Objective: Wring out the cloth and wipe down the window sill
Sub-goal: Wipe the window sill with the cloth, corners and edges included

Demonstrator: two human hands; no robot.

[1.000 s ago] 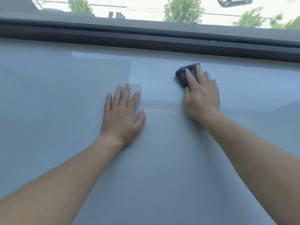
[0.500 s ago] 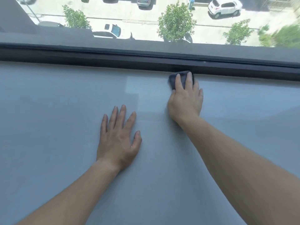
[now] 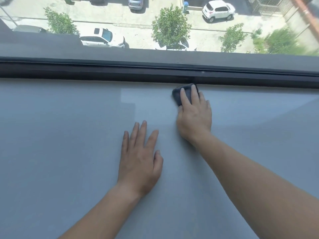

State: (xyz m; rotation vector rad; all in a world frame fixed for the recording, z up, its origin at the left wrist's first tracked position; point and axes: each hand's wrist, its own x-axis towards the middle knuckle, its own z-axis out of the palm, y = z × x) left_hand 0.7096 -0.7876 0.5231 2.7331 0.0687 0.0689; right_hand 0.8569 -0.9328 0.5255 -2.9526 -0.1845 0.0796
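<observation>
- The window sill (image 3: 60, 152), pale grey and flat, is filling the whole lower part of the view.
- The left hand (image 3: 139, 161) is lying palm-down around the middle of the sill. Its fingers are straight and a little spread, the thumb is out to the side, and it is gripping nothing.
- The right hand (image 3: 194, 118) is sitting further out, just right of the left hand and apart from it, also palm-down.
- The right fingers (image 3: 185, 97) are lying straight and close together on top of the cloth (image 3: 176, 96), pressing it flat to the sill, not curling round it or pinching it.
- The cloth, a small dark folded pad, is lying at the far edge of the sill, right of centre, mostly under those fingers. Whether it is touching the window frame (image 3: 103, 71) is hard to tell.
- A lighter patch (image 3: 127, 95) is showing on the sill left of the cloth, near the far edge.
- The dark frame is running along the entire far edge.
- Beyond the glass a street is showing far below, with a white car (image 3: 218, 11) and a tree (image 3: 170, 26).
</observation>
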